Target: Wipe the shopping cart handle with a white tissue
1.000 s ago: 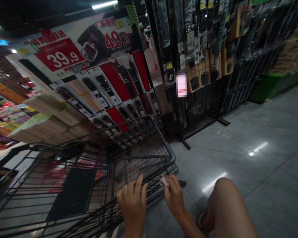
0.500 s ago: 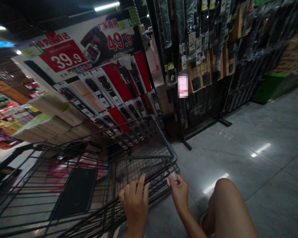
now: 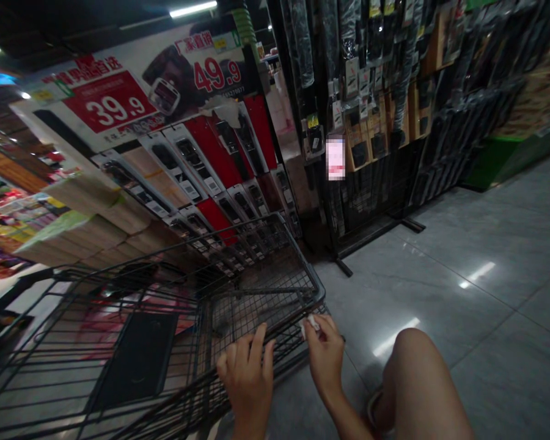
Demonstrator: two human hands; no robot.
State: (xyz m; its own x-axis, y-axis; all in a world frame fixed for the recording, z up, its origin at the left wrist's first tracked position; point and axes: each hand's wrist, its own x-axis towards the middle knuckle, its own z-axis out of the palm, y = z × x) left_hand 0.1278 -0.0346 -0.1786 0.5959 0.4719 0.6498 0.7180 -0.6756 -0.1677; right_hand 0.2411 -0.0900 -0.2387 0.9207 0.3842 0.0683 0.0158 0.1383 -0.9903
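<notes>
Head view, looking forward and down: two bare hands are seen low in the middle of a shop scene. A crumpled white tissue (image 3: 312,324) is pinched between the thumb and fingers of the right hand (image 3: 324,354), so that grip is closed on it; the tissue is held just beside the far corner of a black wire shopping cart (image 3: 319,286). The left hand (image 3: 250,373) is held palm down at the cart's near side, its fingers loosely bent and spread, its grip open; whether the rail is touched cannot be told. A dark flat panel (image 3: 135,360) is seen within the cart's wires, on the left. A bare knee (image 3: 421,366) is shown at lower right, above a shiny grey tiled floor (image 3: 476,238). Beyond the cart, packaged belts (image 3: 192,162) are hung in rows beneath a large sign (image 3: 114,107) marked 39.9 and 49.9. To their right, more dark goods are hung on a black rack (image 3: 371,237), where a pale rectangle (image 3: 335,157) is blurred out. Wrapped packs (image 3: 85,235) are stacked at left.
</notes>
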